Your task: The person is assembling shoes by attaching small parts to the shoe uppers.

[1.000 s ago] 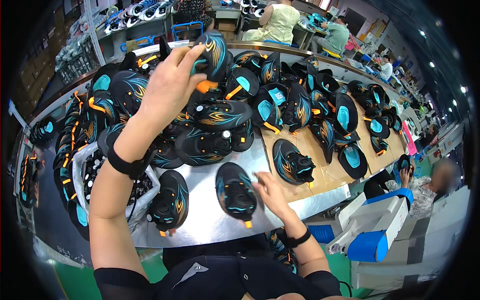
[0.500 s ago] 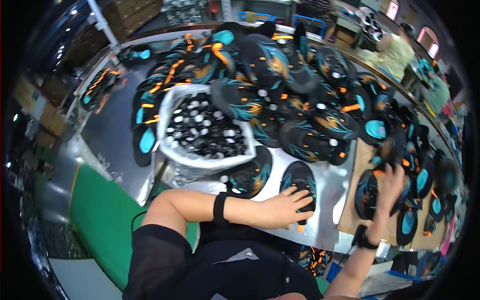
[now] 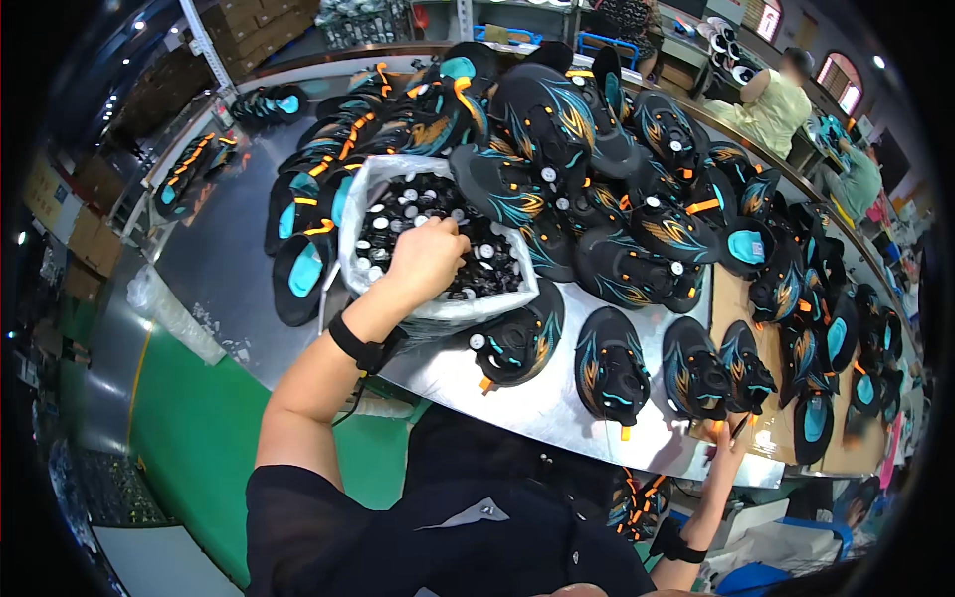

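Note:
My left hand (image 3: 428, 261) reaches into a white-lined bin (image 3: 350, 224) of small black parts with round white tops (image 3: 487, 251). Its fingers are curled down among the parts, and what they pinch is hidden. At the right, my right hand (image 3: 724, 446) is closed at the near end of a black shoe (image 3: 746, 370) with teal and orange lines; its fingertips are partly hidden. A matching shoe (image 3: 693, 370) lies beside it, touching or nearly so. Another shoe (image 3: 612, 368) rests alone to their left, its orange tab toward me.
Many similar shoes (image 3: 542, 114) are heaped behind the bin and along the right. One shoe (image 3: 522, 343) lies just before the bin. The metal table (image 3: 468, 383) has cardboard (image 3: 776, 428) at its right. Two people (image 3: 781, 99) sit beyond the far right edge.
My left hand has left the middle shoe and gone up-left into the bin. My right hand has come back toward me from the right-hand shoes, and two shoes now lie beside the middle one.

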A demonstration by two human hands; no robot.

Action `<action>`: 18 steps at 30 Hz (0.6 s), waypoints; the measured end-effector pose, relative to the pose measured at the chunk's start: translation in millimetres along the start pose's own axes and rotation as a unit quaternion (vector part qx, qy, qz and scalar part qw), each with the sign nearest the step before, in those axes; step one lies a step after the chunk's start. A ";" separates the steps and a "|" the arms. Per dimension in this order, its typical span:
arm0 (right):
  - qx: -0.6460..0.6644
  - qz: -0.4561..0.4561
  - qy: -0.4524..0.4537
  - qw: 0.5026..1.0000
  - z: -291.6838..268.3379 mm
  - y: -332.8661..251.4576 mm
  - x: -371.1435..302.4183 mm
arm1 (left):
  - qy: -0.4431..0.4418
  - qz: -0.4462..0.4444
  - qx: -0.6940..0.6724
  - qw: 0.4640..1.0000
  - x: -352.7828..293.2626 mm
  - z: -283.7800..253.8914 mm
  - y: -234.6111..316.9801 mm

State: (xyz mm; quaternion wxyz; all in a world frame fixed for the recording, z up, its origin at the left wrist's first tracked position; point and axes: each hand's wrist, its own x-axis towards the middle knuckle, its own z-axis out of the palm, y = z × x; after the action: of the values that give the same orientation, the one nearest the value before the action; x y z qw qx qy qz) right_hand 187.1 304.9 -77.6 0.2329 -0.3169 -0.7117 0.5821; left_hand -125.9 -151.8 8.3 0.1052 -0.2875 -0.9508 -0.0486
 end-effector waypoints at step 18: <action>-0.222 -0.337 -0.342 0.849 138.3 -86.8 -3.4 | -0.092 -0.076 -0.701 0.703 -20.6 55.3 204.9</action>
State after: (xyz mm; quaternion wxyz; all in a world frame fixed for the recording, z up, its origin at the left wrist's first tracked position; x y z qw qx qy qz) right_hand 77.0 197.7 -22.3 0.0798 0.1183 -0.9196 0.3661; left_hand -4.6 15.6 -43.7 -0.2191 -0.2082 -0.6657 -0.6822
